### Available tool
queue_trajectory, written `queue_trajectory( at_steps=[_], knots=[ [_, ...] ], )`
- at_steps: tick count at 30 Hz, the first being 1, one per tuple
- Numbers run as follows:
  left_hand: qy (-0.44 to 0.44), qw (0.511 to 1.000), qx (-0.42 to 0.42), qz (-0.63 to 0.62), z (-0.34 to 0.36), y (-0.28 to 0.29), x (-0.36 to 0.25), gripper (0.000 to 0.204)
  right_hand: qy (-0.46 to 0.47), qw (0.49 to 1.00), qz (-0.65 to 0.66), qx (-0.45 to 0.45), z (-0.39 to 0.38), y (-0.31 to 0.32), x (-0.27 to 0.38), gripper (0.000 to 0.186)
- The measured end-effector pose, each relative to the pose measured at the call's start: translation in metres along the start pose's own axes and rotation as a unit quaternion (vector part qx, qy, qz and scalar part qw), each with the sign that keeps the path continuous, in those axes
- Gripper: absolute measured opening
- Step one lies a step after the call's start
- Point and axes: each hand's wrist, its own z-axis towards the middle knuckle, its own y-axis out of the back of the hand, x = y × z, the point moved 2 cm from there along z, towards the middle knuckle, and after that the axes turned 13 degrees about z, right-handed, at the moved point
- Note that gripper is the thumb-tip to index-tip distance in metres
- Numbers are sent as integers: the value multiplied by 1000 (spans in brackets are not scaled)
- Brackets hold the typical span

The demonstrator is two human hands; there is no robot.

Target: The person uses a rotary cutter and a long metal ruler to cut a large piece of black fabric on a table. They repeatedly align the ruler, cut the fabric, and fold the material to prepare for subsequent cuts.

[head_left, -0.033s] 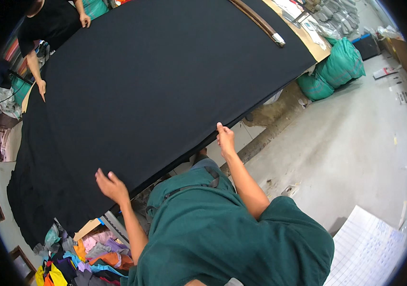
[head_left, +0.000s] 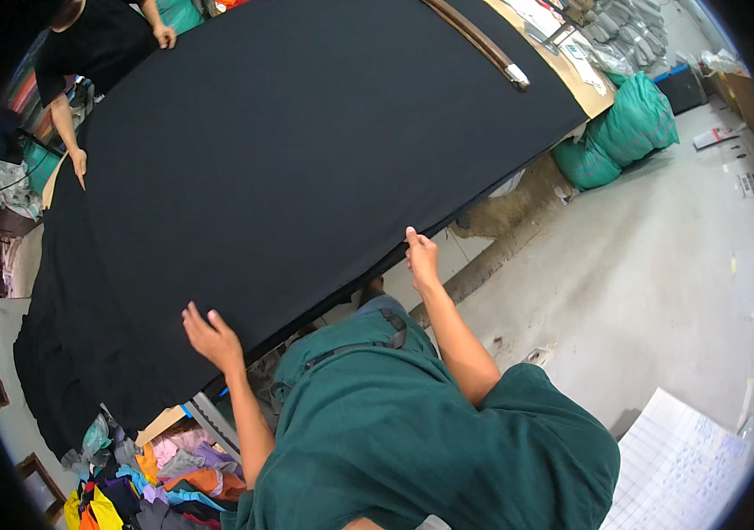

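Black fabric point(head_left: 289, 159) is spread over a large table, its near edge running slantwise in front of me. My left hand point(head_left: 212, 340) lies over the fabric near that edge, fingers outstretched and thumb apart, holding nothing. Farther right, my right hand point(head_left: 422, 256) pinches the fabric's edge, thumb on top and the other fingers curled below. On the left the cloth falls in loose folds past the table. Across the table, a co-worker in black rests one hand point(head_left: 79, 168) on the left part of the fabric and the other hand point(head_left: 165, 36) at its far edge.
A long brown bar point(head_left: 476, 40) with a metal end lies on the fabric at the far right. Green sacks point(head_left: 633, 124) stand beside the table corner. Colourful cloth scraps point(head_left: 156, 481) are heaped at lower left. A written sheet point(head_left: 677, 464) is at lower right.
My left hand has shifted slightly up and to the right over the fabric. My right hand stays at the edge, with only a tiny shift in the picture.
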Motion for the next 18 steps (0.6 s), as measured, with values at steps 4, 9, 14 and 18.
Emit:
queue_trajectory(
  at_steps=[4,9,14,18],
  knots=[
    [55,994,68,60,9,-37,-74,58,-2,998,-51,42,47,25,31,40],
    [92,976,76,181,-13,-69,-103,62,-52,978,-149,138,63,51,51,35],
    [115,971,100,184,-24,-63,-110,60,-88,966,-170,175,61,66,53,33],
    [143,966,107,186,-35,-59,-120,60,-85,930,-276,227,74,67,67,33]
  ],
)
